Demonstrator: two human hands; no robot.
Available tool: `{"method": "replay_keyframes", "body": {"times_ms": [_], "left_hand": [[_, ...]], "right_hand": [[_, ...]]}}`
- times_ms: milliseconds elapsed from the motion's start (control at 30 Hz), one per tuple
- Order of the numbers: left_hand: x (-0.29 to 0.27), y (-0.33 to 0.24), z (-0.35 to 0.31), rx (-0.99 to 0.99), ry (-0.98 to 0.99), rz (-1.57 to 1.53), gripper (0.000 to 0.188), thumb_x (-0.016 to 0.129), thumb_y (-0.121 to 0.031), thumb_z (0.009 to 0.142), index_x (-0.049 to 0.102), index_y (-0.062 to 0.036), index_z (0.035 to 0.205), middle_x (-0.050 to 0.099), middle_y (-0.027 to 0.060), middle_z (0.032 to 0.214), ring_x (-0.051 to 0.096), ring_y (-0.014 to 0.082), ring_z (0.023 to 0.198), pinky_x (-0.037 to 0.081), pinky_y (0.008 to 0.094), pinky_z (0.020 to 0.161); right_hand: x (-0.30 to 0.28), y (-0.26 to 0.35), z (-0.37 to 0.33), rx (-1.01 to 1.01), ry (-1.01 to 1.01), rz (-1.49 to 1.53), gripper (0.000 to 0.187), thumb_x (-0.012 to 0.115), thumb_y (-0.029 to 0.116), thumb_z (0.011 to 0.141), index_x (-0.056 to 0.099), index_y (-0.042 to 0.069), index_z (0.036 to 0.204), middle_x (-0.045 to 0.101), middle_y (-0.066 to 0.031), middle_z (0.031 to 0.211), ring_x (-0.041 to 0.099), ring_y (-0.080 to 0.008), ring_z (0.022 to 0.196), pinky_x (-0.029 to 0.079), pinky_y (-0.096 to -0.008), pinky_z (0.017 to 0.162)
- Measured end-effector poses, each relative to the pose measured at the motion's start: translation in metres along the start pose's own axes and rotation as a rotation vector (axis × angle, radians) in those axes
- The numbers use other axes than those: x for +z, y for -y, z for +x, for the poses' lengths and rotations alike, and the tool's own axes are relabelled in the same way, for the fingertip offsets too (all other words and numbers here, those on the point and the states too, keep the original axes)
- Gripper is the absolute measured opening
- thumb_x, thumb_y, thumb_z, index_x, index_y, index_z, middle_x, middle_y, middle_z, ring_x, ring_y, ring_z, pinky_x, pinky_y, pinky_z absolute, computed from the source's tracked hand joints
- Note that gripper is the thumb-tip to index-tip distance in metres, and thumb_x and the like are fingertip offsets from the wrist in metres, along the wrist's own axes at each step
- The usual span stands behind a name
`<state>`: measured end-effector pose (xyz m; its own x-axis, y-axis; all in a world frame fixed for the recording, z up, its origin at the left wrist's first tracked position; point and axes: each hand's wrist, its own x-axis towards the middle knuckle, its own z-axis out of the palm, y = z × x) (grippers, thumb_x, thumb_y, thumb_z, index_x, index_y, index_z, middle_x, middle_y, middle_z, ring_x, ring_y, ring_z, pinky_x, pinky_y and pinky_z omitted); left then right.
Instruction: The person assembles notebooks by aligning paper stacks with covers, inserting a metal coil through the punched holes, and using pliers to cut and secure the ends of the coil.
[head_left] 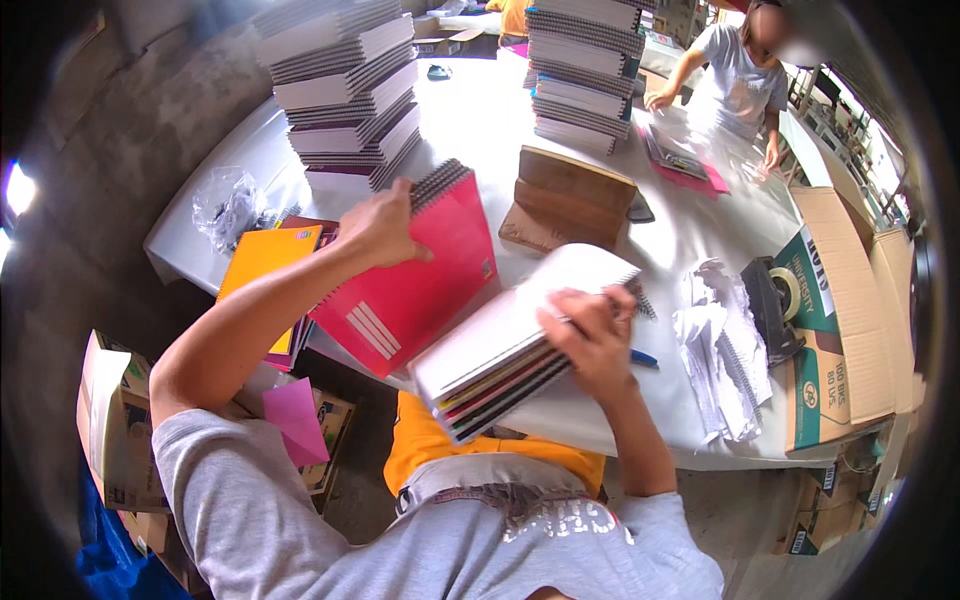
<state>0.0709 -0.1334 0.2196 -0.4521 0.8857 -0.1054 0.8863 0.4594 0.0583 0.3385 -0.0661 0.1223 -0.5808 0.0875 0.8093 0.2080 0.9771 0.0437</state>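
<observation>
My left hand grips a red spiral notebook near its coil, thumb on the cover and the other fingers mostly hidden. The notebook is tilted, its three white label lines toward me. My right hand is closed on the coil side of a stack of spiral notebooks, white page on top and coloured edges below, held slanted at the table's front edge. Left of the red notebook lies an orange notebook on other notebooks. A brown wooden stand sits just beyond my right hand.
Tall notebook piles rise at the back of the white-covered table. At right are crumpled paper, a black tape dispenser and a cardboard box. A co-worker handles a pink item across the table.
</observation>
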Motion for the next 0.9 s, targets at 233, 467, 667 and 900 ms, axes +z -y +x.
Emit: {"method": "replay_keyframes", "body": {"times_ms": [233, 467, 667, 900], "left_hand": [[-0.014, 0.029, -0.021, 0.08, -0.302, -0.619, 0.07, 0.076, -0.025, 0.07, 0.039, -0.0019, 0.125, 0.061, 0.0158, 0.102, 0.061, 0.0284, 0.094, 0.05, 0.0374, 0.078], [0.074, 0.084, -0.031, -0.226, -0.073, -1.771, 0.035, 0.067, -0.015, 0.079, 0.056, -0.0005, 0.109, 0.065, 0.0097, 0.092, 0.065, 0.0215, 0.08, 0.055, 0.0353, 0.069], [0.164, 0.091, -0.027, -0.327, -0.222, -1.709, 0.024, 0.063, -0.003, 0.079, 0.059, 0.0017, 0.102, 0.064, 0.0091, 0.09, 0.063, 0.0169, 0.079, 0.051, 0.0302, 0.069], [0.035, 0.112, -0.097, -0.022, -0.725, -1.304, 0.031, 0.068, -0.003, 0.077, 0.061, -0.0009, 0.107, 0.065, 0.0044, 0.094, 0.06, 0.0106, 0.081, 0.047, 0.0249, 0.074]], "right_hand": [[-0.062, -0.072, -0.007, 0.675, -0.713, 0.148, 0.048, 0.078, 0.009, 0.068, 0.056, -0.001, 0.11, 0.061, -0.0095, 0.105, 0.057, -0.019, 0.097, 0.045, -0.0325, 0.088], [-0.108, -0.076, 0.029, 0.821, -1.094, 0.664, 0.03, 0.066, 0.005, 0.081, 0.057, -0.006, 0.106, 0.06, -0.0145, 0.108, 0.059, -0.0241, 0.096, 0.049, -0.0348, 0.085], [-0.09, -0.089, 0.034, 0.843, -0.905, 1.662, 0.029, 0.057, 0.014, 0.088, 0.055, -0.005, 0.11, 0.06, -0.0141, 0.11, 0.058, -0.0249, 0.102, 0.046, -0.0355, 0.091], [-0.018, -0.019, 0.028, 1.406, -0.667, 1.582, 0.037, 0.062, 0.012, 0.08, 0.053, -0.003, 0.113, 0.062, -0.0157, 0.102, 0.062, -0.0252, 0.09, 0.053, -0.0355, 0.078]]}}
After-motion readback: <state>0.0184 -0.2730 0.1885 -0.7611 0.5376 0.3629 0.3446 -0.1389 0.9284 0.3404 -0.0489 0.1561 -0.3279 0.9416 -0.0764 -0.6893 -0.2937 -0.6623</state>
